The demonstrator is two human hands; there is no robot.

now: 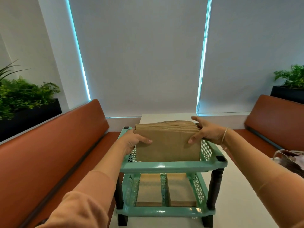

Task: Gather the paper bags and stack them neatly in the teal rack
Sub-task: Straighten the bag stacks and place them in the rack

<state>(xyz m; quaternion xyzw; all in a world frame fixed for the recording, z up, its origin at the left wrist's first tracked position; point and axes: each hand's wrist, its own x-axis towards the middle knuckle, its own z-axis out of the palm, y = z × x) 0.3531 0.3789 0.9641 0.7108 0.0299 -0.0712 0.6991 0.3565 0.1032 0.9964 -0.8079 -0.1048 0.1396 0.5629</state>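
Note:
A thick stack of brown paper bags (167, 143) stands on edge in the upper tray of the teal rack (172, 167). My left hand (134, 139) grips the stack's left end, thumb across the front bag. At the right end my right hand (205, 131) grips it too, thumb on the front and fingers behind. Two flat piles of paper bags lie side by side in the lower tray: the left pile (149, 190) and the right pile (181, 190). The rack has dark legs and stands on a white table (243, 195).
Orange-brown benches run along both sides, the left bench (49, 153) and the right bench (276, 122). Black planters with green plants sit behind them, one far left (24, 99), one far right (291, 83). A translucent bag (289, 160) lies on the right seat. Grey blinds hang behind.

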